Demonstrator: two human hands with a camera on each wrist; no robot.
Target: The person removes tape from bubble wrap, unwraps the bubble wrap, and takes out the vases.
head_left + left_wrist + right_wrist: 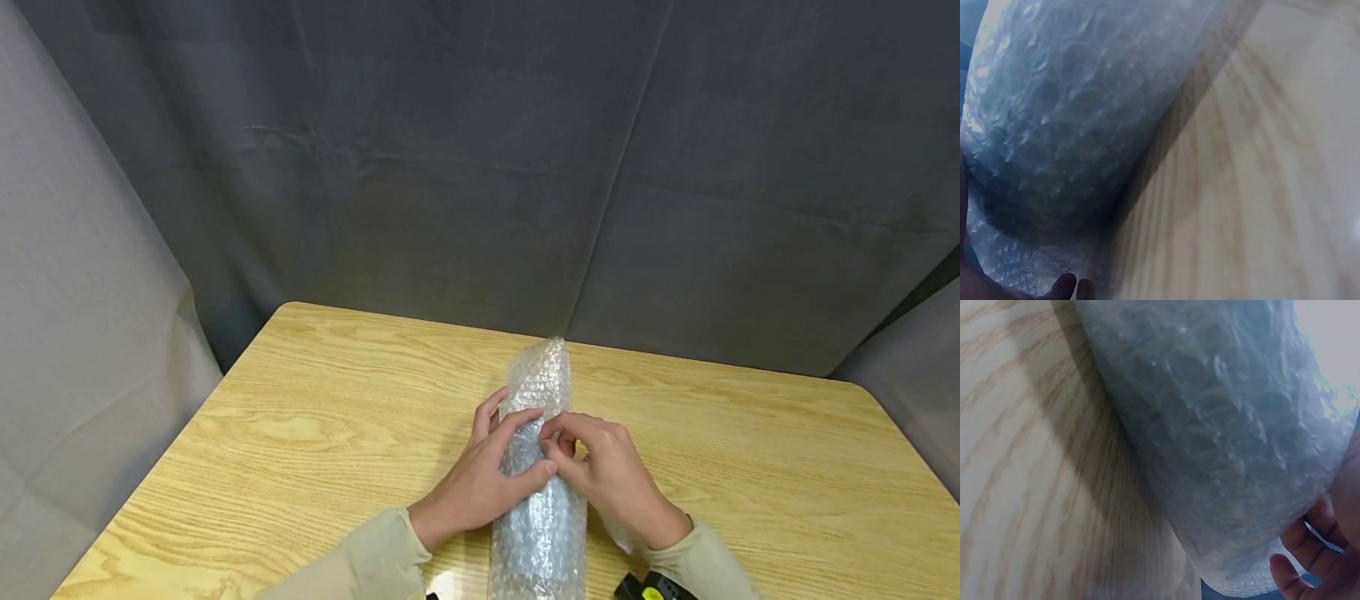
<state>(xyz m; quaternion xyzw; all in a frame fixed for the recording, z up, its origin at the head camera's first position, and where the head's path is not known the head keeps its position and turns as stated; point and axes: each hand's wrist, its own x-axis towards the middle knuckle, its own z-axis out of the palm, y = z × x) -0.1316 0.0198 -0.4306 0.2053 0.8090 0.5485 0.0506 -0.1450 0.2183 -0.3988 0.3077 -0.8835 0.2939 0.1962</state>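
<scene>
Left hand (491, 475) lies across the bubble-wrapped bundle (538, 521), fingers spread and gripping nothing, the bundle right beneath them on the bench (337, 425), long axis running away from the person, both hands touching it, neither clearly nearer. Over to the right, the right hand (611, 475) pinches at its upper surface, though what's between those fingertips is hard to make out; the contents look blurred, and the head view cuts off the near end.

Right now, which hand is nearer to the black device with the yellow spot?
The right. The right hand is just beyond the black device; the left hand is farther off, over the left side of the bubble-wrapped bundle.
</scene>
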